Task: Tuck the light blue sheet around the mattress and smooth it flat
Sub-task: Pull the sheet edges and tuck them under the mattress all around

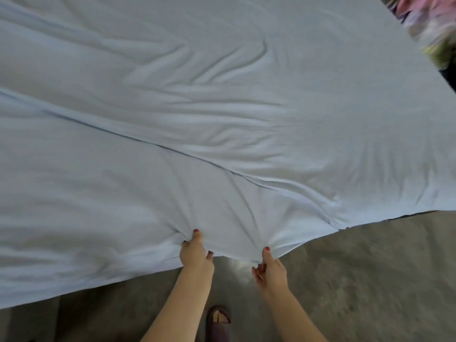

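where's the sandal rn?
Head view, bottom centre: the sandal is on the grey floor between the two forearms, below the sheet edge that both hands pinch.

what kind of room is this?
Probably a bedroom: a light blue sheet is spread over a bed, both hands gripping its near edge. Bare grey floor, bright fabric at far right.

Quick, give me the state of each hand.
Left hand: pinching the near edge of the light blue sheet.
Right hand: gripping the same edge, thumb on top.
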